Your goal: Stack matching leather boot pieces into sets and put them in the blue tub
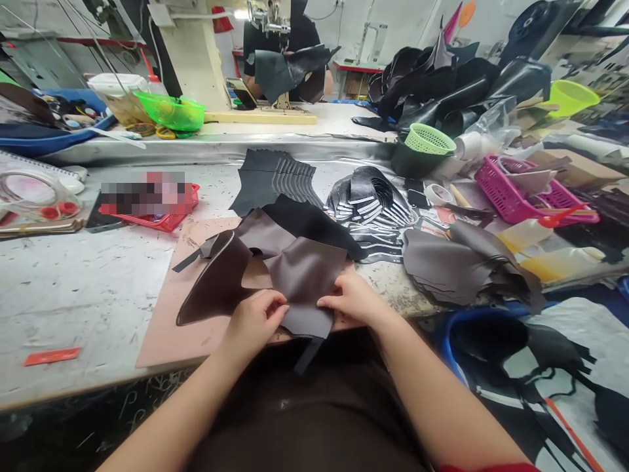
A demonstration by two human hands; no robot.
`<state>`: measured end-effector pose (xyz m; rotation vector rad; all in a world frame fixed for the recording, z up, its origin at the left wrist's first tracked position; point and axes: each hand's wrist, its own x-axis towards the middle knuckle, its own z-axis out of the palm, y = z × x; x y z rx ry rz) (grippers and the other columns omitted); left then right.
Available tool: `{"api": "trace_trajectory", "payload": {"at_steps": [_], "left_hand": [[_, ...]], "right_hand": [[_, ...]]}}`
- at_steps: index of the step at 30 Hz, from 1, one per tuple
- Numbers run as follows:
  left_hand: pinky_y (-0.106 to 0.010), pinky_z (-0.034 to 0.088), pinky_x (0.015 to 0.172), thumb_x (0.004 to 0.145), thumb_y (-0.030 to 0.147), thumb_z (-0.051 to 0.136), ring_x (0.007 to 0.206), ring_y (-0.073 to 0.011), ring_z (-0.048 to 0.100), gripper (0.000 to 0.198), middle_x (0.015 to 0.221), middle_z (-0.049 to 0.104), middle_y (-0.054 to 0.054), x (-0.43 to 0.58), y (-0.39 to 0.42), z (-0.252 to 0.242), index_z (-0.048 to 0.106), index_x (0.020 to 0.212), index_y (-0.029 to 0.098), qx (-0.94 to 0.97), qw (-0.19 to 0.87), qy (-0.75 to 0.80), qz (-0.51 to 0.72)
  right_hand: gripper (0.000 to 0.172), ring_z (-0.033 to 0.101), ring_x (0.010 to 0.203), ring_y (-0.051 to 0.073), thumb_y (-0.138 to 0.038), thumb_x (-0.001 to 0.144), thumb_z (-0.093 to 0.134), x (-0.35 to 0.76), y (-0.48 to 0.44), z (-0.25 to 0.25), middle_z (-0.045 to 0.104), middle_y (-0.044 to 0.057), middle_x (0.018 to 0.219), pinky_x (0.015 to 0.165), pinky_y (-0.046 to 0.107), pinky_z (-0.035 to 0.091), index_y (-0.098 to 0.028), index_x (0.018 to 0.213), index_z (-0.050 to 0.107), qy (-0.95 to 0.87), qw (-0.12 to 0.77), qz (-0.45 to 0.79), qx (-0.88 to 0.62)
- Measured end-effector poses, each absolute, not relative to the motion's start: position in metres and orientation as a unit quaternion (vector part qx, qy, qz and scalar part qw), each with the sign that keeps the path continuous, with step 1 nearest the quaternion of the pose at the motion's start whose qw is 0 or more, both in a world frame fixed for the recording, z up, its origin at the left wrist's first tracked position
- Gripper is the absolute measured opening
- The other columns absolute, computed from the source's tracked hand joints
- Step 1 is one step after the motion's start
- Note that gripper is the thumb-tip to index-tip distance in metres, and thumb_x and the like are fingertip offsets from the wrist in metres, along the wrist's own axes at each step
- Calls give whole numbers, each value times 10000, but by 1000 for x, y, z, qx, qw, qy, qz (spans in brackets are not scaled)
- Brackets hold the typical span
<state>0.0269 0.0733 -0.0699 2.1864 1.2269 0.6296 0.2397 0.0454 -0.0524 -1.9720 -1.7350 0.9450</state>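
A dark brown leather piece [309, 269] lies in front of me, its front end reaching over the edge of the pinkish board [167, 314]. My left hand [258, 316] pinches its left edge between thumb and fingertips. On the opposite edge my right hand [356, 300] has its thumb on top, with the other fingers partly hidden. A narrow dark strip [308, 354] hangs from the front end. Left of it a curved brown leather panel [216, 278] stands partly folded up, and it seems joined to the piece at the back. Black leather [309, 226] lies behind.
Fanned black leather pieces [275, 180] and white-edged black parts [371, 196] lie behind the board. Brown cut pieces [447, 265] are stacked at right, near a pink basket [511, 190] and glue bottles [535, 233]. A red basket [171, 219] stands left. Beyond, a person sits behind a sewing machine [280, 39].
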Motion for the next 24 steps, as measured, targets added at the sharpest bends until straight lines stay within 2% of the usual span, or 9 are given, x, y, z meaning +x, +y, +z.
{"api": "trace_trajectory", "payload": {"at_steps": [9, 13, 16, 19, 20, 22, 24], "left_hand": [[-196, 415, 558, 777, 183, 539, 612, -110, 557, 51, 686, 583, 21, 28, 70, -69, 590, 772, 187, 841, 208, 444, 227], [-232, 424, 562, 802, 171, 492, 655, -147, 566, 117, 720, 585, -17, 28, 66, -70, 608, 789, 183, 865, 157, 427, 213], [-294, 451, 623, 831, 142, 439, 792, -212, 588, 217, 836, 620, -75, 31, 63, -65, 639, 897, 191, 899, 64, 377, 212], [-368, 434, 861, 856, 96, 384, 1076, -246, 535, 323, 1142, 600, -94, 40, 59, -62, 598, 1077, 195, 949, -61, 231, 208], [-370, 402, 927, 867, 113, 380, 1146, -241, 496, 334, 1226, 560, -94, 44, 57, -63, 565, 1137, 178, 960, -71, 187, 193], [-375, 363, 985, 896, 277, 403, 1214, -251, 442, 391, 1312, 488, -127, 50, 54, -68, 478, 1243, 115, 977, -41, 145, 151], [-408, 347, 998, 869, 498, 408, 1242, -287, 408, 623, 1344, 440, -170, 52, 50, -76, 388, 1311, 60, 984, -16, 139, 113]], "right_hand": [[220, 566, 633, 153, -295, 667, 700, 239, 44, -52, 596, 17, 632, 521, 231, 373, -165, 555, 561, -627, 168, 306, -697], [264, 557, 663, 165, -304, 659, 710, 237, 45, -52, 586, 34, 674, 536, 245, 372, -169, 528, 525, -631, 164, 284, -703], [288, 554, 704, 175, -302, 655, 718, 236, 45, -52, 585, 52, 728, 577, 257, 389, -166, 524, 501, -641, 165, 273, -698], [159, 560, 719, 164, -234, 668, 705, 237, 45, -52, 602, 45, 784, 610, 251, 411, -154, 711, 574, -656, 172, 274, -682], [180, 564, 723, 156, -203, 682, 684, 238, 45, -52, 610, 42, 821, 613, 244, 417, -153, 823, 582, -660, 176, 274, -677], [274, 571, 723, 140, -152, 717, 624, 240, 46, -50, 620, 38, 881, 610, 227, 424, -160, 981, 551, -668, 181, 273, -668], [165, 568, 681, 131, -149, 762, 558, 241, 47, -45, 624, 27, 824, 592, 221, 418, -165, 926, 562, -677, 174, 269, -662]]}}
